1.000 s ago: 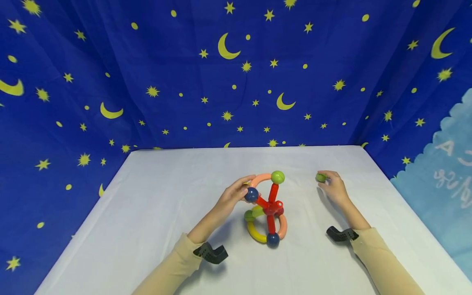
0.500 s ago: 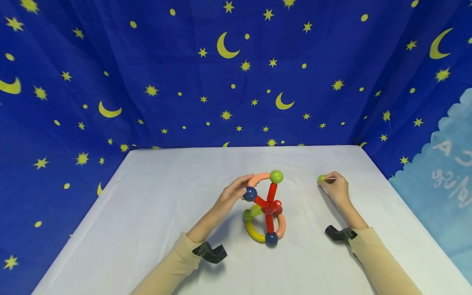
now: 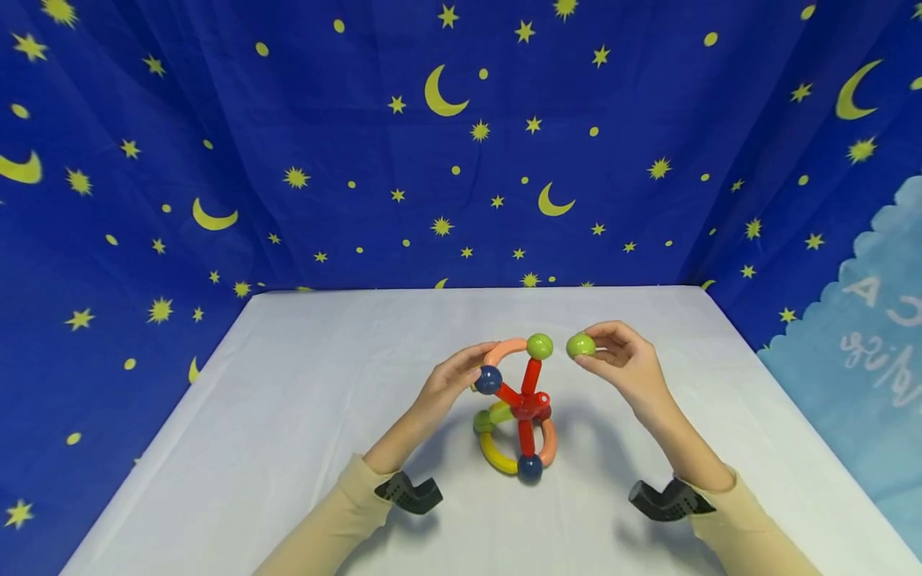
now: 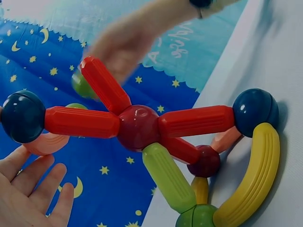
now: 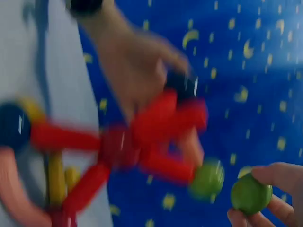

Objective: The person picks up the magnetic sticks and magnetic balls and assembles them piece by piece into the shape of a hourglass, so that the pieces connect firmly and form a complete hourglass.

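A magnetic stick-and-ball structure [image 3: 528, 406] stands on the white table, built of red rods, curved pink and yellow rods, a light green rod and coloured balls. My left hand [image 3: 448, 380] steadies it at the upper left, thumb by the dark blue ball [image 3: 488, 380] and fingers at the pink curved rod [image 3: 506, 349]. My right hand [image 3: 630, 364] pinches a loose green ball [image 3: 580, 346] in the air, just right of the structure's top green ball [image 3: 539, 346], a small gap between them. A short red rod [image 4: 105, 84] points outward with a free end.
The white-covered table [image 3: 324, 384] spreads around the structure. Behind it hangs a blue cloth [image 3: 374, 160] with yellow moons and stars; a light blue panel [image 3: 864, 344] is at the right. Black mounts [image 3: 412, 493] sit on both wrists.
My right hand has lifted the green ball from the table's right side and carried it left toward the structure's top. My left hand and the structure have hardly moved.
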A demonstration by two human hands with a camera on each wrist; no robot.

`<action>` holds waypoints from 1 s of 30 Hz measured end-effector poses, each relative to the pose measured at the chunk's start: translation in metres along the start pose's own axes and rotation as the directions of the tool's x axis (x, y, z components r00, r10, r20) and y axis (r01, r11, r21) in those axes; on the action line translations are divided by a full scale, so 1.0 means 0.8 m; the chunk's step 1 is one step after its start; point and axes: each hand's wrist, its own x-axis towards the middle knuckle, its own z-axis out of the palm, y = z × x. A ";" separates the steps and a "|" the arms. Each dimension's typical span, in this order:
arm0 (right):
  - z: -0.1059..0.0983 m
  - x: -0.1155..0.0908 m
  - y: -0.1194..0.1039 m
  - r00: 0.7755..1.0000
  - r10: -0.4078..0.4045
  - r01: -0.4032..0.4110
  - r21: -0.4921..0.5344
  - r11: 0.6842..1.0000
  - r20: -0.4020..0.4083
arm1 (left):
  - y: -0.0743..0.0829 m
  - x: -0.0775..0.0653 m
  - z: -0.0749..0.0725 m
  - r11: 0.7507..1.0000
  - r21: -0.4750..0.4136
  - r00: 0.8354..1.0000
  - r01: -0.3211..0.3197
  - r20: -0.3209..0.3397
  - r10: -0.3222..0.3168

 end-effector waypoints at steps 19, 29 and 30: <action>0.036 -0.034 -0.026 0.932 -0.215 0.242 -0.060 0.968 0.292 | -0.001 -0.002 0.001 1.000 0.002 1.000 -0.008 0.017 0.008; 0.035 -0.032 -0.027 0.930 -0.180 0.228 -0.119 0.966 0.320 | 0.000 0.000 -0.001 1.000 0.010 1.000 0.005 0.011 -0.005; 0.035 -0.032 -0.027 0.930 -0.175 0.224 -0.121 0.967 0.323 | 0.000 0.000 -0.001 1.000 0.010 1.000 0.003 0.012 -0.003</action>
